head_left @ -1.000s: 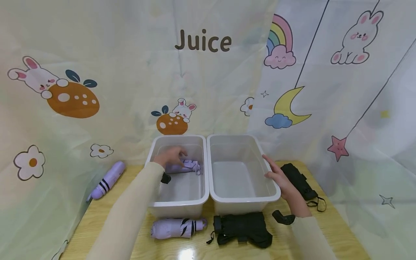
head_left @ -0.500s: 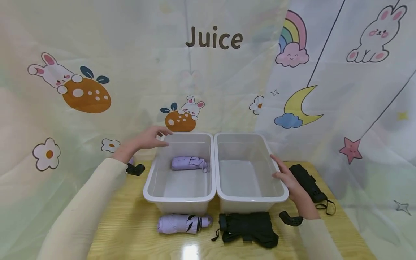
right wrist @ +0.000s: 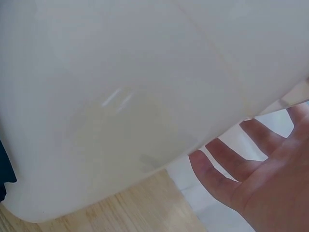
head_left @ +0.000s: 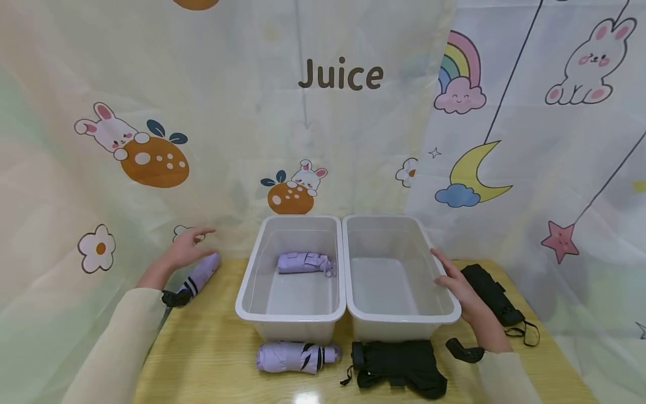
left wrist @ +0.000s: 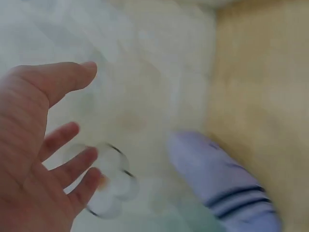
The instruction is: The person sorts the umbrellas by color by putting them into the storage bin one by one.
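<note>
Seemingly, pick-up of the left umbrella (head_left: 204, 271) is the step in hand; it is found lying slantwise along the left edge of the table (head_left: 202, 348), by the cloth (head_left: 227, 140), well apart from the left bin (head_left: 290, 317). For a sound lift, the palm is best lowered over its middle, with thumb and fingers set on opposite sides and the cloth kept out of the grasp. The left hand (head_left: 183, 251) is held near the umbrella, thumb and fingers spread wide; nothing is held, and no contact is seen in the left wrist view. The right hand (head_left: 463, 293) is placed at the right side of the right bin (head_left: 404, 319), fingers apart and slightly bent, rim touched at the fingertips; how firmly cannot be told.
</note>
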Demonstrator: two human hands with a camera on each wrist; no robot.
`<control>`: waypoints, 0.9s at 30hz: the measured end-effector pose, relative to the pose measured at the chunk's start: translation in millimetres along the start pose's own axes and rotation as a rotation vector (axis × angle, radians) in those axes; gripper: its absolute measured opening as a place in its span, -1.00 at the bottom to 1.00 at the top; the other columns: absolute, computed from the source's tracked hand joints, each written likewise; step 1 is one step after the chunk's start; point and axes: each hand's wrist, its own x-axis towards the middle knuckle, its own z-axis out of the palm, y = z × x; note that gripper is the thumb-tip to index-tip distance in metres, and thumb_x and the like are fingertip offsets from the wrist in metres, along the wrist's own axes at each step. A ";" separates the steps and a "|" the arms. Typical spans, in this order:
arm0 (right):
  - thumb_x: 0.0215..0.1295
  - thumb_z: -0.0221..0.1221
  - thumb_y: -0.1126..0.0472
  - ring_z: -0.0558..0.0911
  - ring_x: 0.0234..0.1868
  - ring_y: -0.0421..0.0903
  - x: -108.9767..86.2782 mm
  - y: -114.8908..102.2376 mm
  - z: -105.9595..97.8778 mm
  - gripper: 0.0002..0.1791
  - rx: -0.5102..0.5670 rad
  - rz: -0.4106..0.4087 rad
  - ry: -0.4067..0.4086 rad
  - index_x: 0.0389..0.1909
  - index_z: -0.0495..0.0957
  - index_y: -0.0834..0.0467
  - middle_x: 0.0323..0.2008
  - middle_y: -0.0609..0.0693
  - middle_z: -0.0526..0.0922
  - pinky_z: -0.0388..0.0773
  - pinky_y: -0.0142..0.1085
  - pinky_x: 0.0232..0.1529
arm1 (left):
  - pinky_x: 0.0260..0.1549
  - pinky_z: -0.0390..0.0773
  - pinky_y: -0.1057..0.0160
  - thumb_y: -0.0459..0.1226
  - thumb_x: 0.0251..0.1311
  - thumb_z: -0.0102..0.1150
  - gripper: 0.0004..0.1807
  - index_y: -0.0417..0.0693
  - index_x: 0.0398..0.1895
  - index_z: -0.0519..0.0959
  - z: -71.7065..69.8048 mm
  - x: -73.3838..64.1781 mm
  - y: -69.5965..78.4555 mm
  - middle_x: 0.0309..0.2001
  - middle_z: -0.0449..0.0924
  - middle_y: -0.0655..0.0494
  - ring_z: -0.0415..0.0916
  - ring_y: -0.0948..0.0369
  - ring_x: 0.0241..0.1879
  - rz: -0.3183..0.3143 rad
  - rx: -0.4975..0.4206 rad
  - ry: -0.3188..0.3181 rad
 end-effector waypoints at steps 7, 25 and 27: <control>0.47 -0.10 0.36 0.28 0.17 0.15 3.5 4.2 -2.4 -0.22 -0.007 -0.010 -0.005 0.56 -0.20 -0.08 0.48 0.24 -0.23 0.56 0.04 -0.07 | 0.14 0.15 -0.38 -0.32 0.15 0.33 -0.19 -0.45 0.39 0.16 26.2 -26.5 -41.1 0.33 0.13 -0.49 0.04 -0.41 0.28 -0.061 0.035 0.071; 0.48 -0.11 0.37 0.30 0.16 0.08 2.9 3.9 -2.5 -0.23 0.038 0.000 -0.019 0.56 -0.20 -0.11 0.48 0.22 -0.24 0.57 0.01 -0.08 | -0.16 0.41 -0.28 -0.06 0.11 0.37 0.04 -0.34 0.47 -0.03 77.8 -39.2 -86.1 0.19 0.17 -0.58 0.31 -0.33 0.01 -0.320 0.146 0.097; 0.48 -0.10 0.37 0.31 0.15 0.06 2.2 4.1 -2.3 -0.23 0.039 -0.001 -0.012 0.56 -0.19 -0.12 0.47 0.23 -0.23 0.57 0.00 -0.10 | -0.13 0.40 -0.29 -0.04 0.10 0.38 0.07 -0.35 0.47 -0.04 80.8 -37.3 -86.6 0.19 0.19 -0.57 0.31 -0.33 0.03 -0.325 0.141 0.114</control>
